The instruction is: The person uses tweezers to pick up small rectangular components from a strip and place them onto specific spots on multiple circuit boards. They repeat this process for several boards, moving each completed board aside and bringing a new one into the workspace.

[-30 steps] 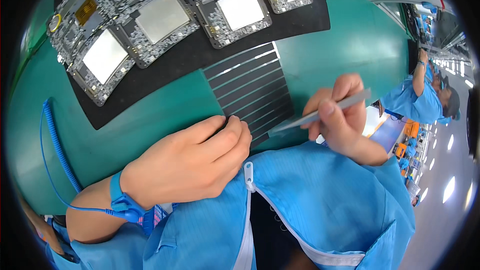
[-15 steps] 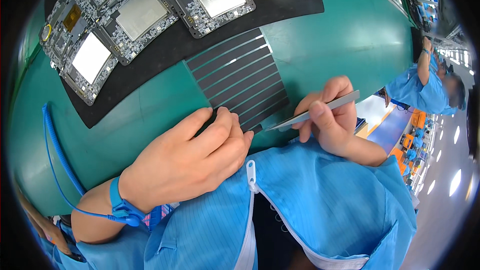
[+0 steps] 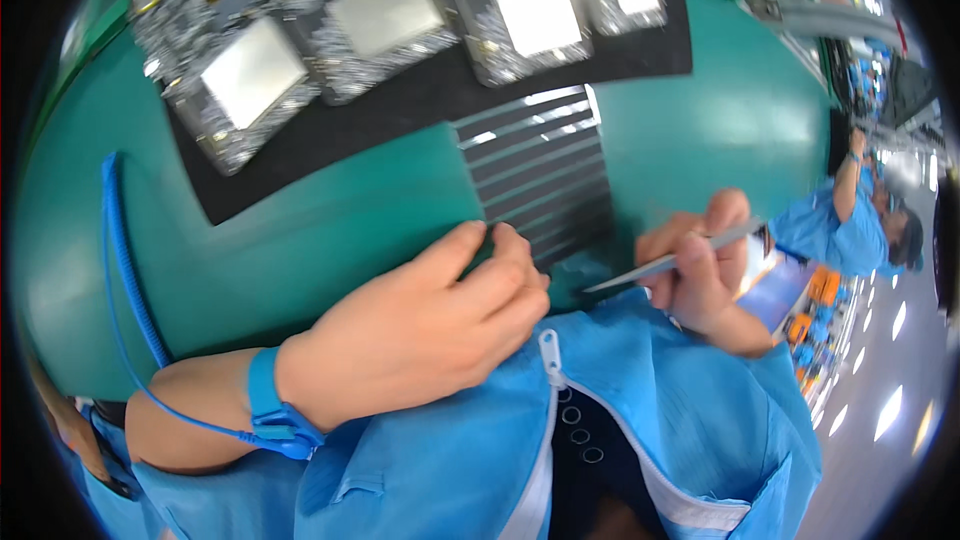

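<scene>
My right hand pinches a pair of metal tweezers, their tips pointing left just above the green mat near my jacket. Beyond them lies a sheet of black strips with narrow gaps between the rows. My left hand is at the sheet's near left corner, fingers bent and drawn together. Whatever its fingertips may hold is hidden under the hand. Some clear, glossy film shows beside the sheet's near edge, blurred. A blue wrist strap circles my left wrist.
Several circuit boards with shiny metal plates lie on a black pad at the far side of the green mat. A coiled blue cord runs along the left to the strap. Another person in blue is at the right.
The view has shifted, so the boards and sheet sit further right and are blurred. The tweezer tips are now apart from the sheet's near corner, where they were close before.
</scene>
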`<state>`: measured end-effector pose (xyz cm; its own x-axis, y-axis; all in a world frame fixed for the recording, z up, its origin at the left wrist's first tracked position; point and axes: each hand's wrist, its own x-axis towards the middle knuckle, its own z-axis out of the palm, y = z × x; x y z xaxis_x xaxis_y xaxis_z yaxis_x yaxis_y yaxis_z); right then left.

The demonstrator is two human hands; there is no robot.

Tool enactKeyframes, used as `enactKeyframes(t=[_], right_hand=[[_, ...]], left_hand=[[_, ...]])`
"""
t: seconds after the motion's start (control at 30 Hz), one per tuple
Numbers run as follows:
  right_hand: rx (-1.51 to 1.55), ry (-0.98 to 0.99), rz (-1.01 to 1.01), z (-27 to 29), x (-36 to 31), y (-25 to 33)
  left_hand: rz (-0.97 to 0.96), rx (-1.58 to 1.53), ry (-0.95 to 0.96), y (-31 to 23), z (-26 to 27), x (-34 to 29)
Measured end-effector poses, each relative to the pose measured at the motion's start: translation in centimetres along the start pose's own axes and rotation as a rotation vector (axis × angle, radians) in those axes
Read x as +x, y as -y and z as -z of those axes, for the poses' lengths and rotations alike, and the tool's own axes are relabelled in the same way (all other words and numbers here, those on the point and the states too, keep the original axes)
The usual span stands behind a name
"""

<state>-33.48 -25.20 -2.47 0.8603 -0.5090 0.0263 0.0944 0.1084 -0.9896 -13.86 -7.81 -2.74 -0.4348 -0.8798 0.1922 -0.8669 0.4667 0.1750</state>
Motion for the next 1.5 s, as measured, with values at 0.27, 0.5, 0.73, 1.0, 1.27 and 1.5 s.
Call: enactKeyframes(t=[0.27,0.5,0.73,1.0,1.27,1.5], right_hand=[[0.129,0.038,-0.011,-4.9,11.3,2.2],[0.043,0.230,-0.113,-11.9,18.8,-0.9],[-0.054,0.224,-0.081,-13.6,19.3,-2.3],[-0.079,0.241,-0.054,-14.1,19.4,-2.6],[-0.024,0.222,-0.060,-14.2,19.3,-2.7],[-0.064,0.217,-0.016,-14.5,18.9,-2.5]], left_hand=[[0.754,0.454,-0.033,-1.0,2.9,-0.2],[0.947,0.568,0.069,0.7,1.5,-0.2],[0.908,0.648,0.070,1.6,0.7,-1.8],[0.917,0.619,0.077,1.6,1.0,-2.3],[0.980,0.624,0.029,2.3,1.7,-2.5],[0.998,0.582,-0.008,3.2,1.4,-2.7]])
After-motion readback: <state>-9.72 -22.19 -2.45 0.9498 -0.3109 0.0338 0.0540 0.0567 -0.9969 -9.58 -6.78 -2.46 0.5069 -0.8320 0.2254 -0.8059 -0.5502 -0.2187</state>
